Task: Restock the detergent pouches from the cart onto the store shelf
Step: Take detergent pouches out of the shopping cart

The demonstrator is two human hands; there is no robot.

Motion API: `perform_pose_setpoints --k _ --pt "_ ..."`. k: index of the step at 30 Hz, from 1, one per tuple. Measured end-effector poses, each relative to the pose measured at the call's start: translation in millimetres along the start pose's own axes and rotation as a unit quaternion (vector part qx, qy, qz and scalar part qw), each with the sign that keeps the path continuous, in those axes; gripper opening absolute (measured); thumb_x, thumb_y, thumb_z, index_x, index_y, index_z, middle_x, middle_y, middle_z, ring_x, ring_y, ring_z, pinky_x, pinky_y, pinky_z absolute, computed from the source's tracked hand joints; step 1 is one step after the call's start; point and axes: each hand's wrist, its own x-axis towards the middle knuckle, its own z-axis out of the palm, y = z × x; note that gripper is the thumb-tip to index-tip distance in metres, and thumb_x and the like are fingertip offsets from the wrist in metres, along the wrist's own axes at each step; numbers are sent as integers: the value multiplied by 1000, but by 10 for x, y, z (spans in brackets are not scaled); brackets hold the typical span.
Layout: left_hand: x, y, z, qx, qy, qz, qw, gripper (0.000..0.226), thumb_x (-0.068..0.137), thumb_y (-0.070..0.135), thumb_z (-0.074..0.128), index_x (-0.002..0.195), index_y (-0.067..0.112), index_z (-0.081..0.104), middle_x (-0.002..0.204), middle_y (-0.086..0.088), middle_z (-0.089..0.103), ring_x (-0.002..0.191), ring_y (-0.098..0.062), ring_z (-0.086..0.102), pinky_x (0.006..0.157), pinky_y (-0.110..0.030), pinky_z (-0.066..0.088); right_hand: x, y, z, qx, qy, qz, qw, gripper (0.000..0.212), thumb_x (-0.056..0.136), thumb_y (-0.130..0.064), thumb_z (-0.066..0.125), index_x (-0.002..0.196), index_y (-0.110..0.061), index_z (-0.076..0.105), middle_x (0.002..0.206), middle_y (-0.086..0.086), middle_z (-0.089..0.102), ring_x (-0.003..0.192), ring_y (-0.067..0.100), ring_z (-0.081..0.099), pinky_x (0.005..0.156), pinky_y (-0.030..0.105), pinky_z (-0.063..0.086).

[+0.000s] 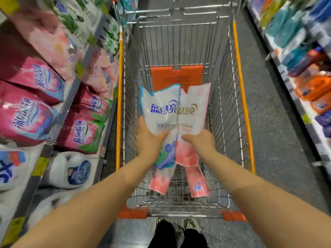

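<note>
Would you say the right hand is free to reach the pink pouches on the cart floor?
Probably not yet: the right hand grips a pink-printed pouch, held over the pink pouches below; the cart itself is open on top.

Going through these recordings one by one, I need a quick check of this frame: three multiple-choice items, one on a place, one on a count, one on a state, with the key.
1. Where are the blue-trimmed pouch and the pink-trimmed pouch?
A. above the shopping cart
B. on a shelf
C. on the aisle floor

2. How many pink pouches lie in the cart's bottom?
A. none
B. two
C. five

3. What is the left hand doing?
A. hanging idle
B. pushing the cart
C. gripping the blue-trimmed pouch

Key:
1 A, both are held up over the basket.
2 B, two lie side by side on the wire.
3 C, its fingers pinch the pouch's lower half.
</note>
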Motion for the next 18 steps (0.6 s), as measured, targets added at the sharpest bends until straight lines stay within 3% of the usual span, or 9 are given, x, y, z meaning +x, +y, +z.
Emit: perform_pose_setpoints --k 3,6,10,13,15,18 --pt "-36 -398 209 10 -29 -49 998 68 65 29 81 120 24 40 112 0 64 96 -25 62 82 -38 51 47 363 132 -45 -22 49 998 35 73 -20 75 106 -9 69 104 11 71 89 26 67 78 37 56" --pt "-98 -755 368 31 -54 -100 993 65 68 28 80 120 22 41 107 2 63 91 -20 61 76 -28 46 62 654 246 -100 -61 73 990 31 79 -20 70 108 -10 68 104 9 70 82 23 62 61 23 46" --pt "-143 -1095 485 90 -63 -138 984 66 79 15 70 135 18 35 106 -8 65 88 -24 61 68 -24 37 137 999 400 -150 -100 108 978 34 79 -19 69 110 -4 66 107 12 69 89 24 64 56 23 47" --pt "-163 -1256 556 176 -137 -132 966 58 86 9 56 138 24 35 82 -8 60 70 -21 51 56 -27 34 142 1217 497 -181 -122 127 968 33 79 -22 68 106 -3 66 103 14 70 87 27 65 63 25 48" --pt "-170 -1352 641 217 -180 -117 952 56 86 5 51 137 23 38 67 -4 51 68 -25 50 56 -28 35 177 1334 521 -184 -129 148 963 31 78 -20 67 103 -1 67 98 14 70 81 26 64 59 25 48" --pt "-176 -1415 776 233 -201 -121 944 53 85 4 49 134 22 40 79 -20 61 81 -36 60 66 -35 46 244 1467 517 -190 -137 164 958 31 80 -17 65 107 -1 65 104 17 69 93 30 65 72 30 51"
